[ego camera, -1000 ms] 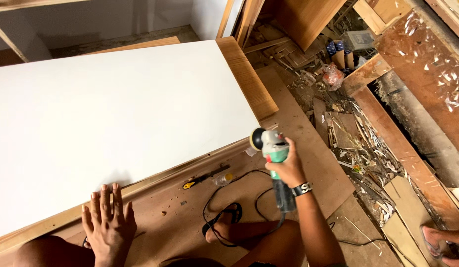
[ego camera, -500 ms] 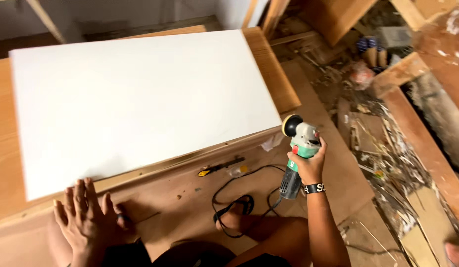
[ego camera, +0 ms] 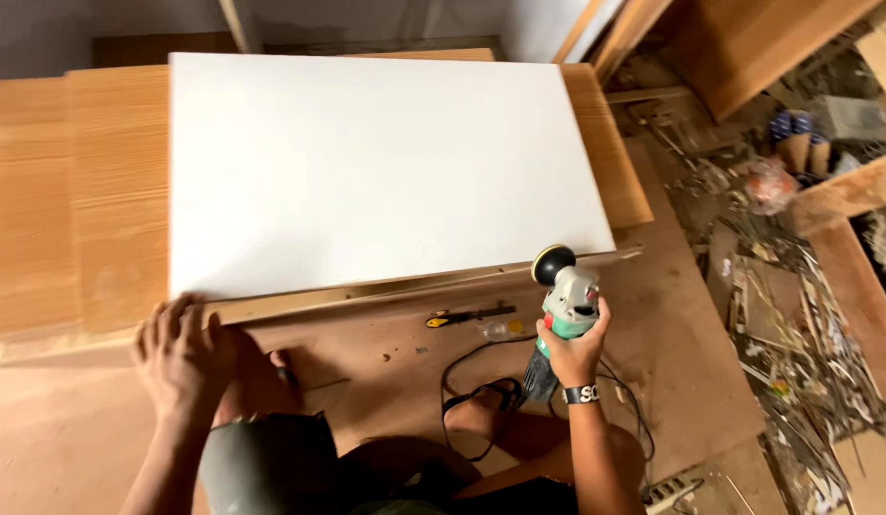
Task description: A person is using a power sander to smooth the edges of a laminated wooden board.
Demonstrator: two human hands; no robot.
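- R hand (ego camera: 575, 345) lower centre-right of frame; fingers wrapped tight round body of green/grey power tool (ego camera: 563, 310); full closed grip; dark band on wrist just below
- tool held upright-ish, black round pad (ego camera: 552, 262) at its top end; pad sits just at lower right corner of white board (ego camera: 376, 167); can't tell if pad touches board edge
- black cord (ego camera: 481, 386) runs from tool base down to lower centre, looped on brown sheet (ego camera: 672, 324)
- L hand (ego camera: 181, 348) lower left; fingers spread, lying flat on wood strip (ego camera: 271, 307) under board's near edge; holds nothing, palm down, open
- white board fills upper centre; lies flat on light wood panels (ego camera: 71, 200) that show at left and right of it
- small yellow/black hand tool (ego camera: 467, 316) on brown sheet betw. the two hands, just below board edge; clear plastic scrap (ego camera: 500, 330) beside it; neither touched
- person's knees + shorts at bottom centre
- right side of frame: heap of wood offcuts + scraps (ego camera: 786, 286); well apart from both hands
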